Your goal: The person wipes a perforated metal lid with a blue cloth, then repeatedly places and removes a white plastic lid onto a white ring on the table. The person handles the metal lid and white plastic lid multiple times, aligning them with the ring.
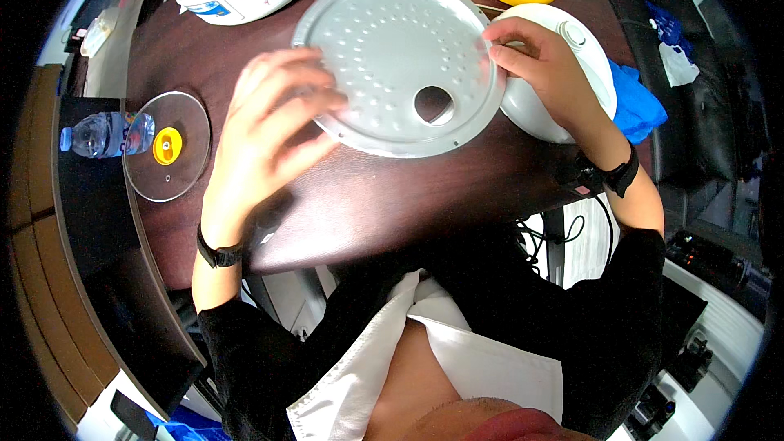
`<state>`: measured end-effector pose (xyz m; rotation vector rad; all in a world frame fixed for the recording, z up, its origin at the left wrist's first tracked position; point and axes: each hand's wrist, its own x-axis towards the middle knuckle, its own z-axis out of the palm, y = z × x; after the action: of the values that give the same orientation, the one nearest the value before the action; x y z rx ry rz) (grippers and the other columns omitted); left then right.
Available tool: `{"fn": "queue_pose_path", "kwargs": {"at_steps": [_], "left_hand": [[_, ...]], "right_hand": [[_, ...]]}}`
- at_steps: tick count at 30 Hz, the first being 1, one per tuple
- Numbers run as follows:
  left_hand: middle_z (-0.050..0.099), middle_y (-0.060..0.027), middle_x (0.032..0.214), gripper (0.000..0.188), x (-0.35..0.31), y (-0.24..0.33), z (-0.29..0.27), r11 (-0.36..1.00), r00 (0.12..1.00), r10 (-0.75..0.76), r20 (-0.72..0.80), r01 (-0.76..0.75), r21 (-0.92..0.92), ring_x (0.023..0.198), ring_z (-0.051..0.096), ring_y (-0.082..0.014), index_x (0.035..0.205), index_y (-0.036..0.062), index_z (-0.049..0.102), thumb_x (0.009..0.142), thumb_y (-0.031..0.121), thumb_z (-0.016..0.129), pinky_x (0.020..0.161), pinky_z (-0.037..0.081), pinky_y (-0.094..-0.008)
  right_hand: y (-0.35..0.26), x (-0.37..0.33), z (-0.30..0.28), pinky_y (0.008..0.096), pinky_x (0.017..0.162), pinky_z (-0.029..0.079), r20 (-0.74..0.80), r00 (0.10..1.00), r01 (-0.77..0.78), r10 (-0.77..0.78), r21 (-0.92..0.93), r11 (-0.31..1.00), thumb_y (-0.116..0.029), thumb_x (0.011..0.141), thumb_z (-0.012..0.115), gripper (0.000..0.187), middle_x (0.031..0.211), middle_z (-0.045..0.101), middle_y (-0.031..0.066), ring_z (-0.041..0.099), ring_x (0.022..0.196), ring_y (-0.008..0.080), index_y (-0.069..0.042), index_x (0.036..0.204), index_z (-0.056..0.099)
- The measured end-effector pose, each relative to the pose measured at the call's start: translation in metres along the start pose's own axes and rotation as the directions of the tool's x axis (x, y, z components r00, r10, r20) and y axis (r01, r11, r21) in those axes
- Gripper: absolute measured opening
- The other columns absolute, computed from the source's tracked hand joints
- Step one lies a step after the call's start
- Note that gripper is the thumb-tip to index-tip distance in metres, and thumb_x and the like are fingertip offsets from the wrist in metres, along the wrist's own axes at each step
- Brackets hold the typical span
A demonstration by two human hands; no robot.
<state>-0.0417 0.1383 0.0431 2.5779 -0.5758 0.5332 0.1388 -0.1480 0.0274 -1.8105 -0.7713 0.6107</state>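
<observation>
Dark brown table (376, 204) (glare-lit); black sofa (719, 118), probably, at right.

You wear a black top (523, 310) with a broad white collar (498, 355) lying open at your neck, stitching running along its left flap's edge. Its black sleeves (625, 306) end partway along your forearms, leaving them bare. A black band (219, 254) circles your left wrist; a black strap (625, 173) circles your right.

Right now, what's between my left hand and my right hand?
In the head view, a round grey disc is between your left hand and right hand.
</observation>
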Motion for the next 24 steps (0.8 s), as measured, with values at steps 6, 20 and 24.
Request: {"fn": "queue_pose_path", "kwargs": {"at_steps": [6, 20, 24], "left_hand": [[0.037, -0.0212, 0.148, 0.091, 0.001, -0.004, 0.008, 0.458, 0.85, -0.516, -0.106, 0.169, -0.873, 0.135, 0.041, -0.031, 0.149, 0.0, 0.024, 0.078, 0.031, 0.072, 0.113, 0.033, -0.0441], [0.067, -0.0133, 0.109, 0.032, 0.003, -0.005, 0.006, -0.075, 0.662, -0.695, 0.28, 0.321, -0.944, 0.095, 0.066, -0.0158, 0.12, -0.0061, 0.057, 0.09, 0.005, 0.06, 0.086, 0.053, -0.0275], [0.063, -0.0163, 0.115, 0.04, 0.0, -0.005, 0.001, -0.062, 0.576, -0.798, 0.178, 0.216, -0.975, 0.101, 0.065, -0.0232, 0.124, -0.0071, 0.05, 0.085, -0.003, 0.057, 0.09, 0.053, -0.0355]], "right_hand": [[-0.016, -0.005, 0.011, 0.0273, 0.082, 0.051, -0.08, 0.997, 0.007, 0.014, 0.264, 0.965, -0.009, 0.09, 0.061, 0.03, 0.108, 0.066, 0.0073, 0.063, 0.092, 0.0128, 0.0, 0.119, 0.058], [0.009, -0.006, -0.054, 0.0374, 0.08, 0.052, -0.12, 0.959, 0.05, -0.258, -0.821, 0.569, -0.035, 0.083, 0.072, 0.048, 0.102, 0.066, 0.0157, 0.066, 0.093, 0.0301, -0.002, 0.114, 0.06], [0.021, -0.021, -0.055, 0.0414, 0.081, 0.051, -0.182, 0.978, -0.104, -0.104, -0.852, 0.512, -0.042, 0.08, 0.074, 0.053, 0.103, 0.067, 0.0182, 0.065, 0.094, 0.0338, -0.004, 0.115, 0.062]]}}
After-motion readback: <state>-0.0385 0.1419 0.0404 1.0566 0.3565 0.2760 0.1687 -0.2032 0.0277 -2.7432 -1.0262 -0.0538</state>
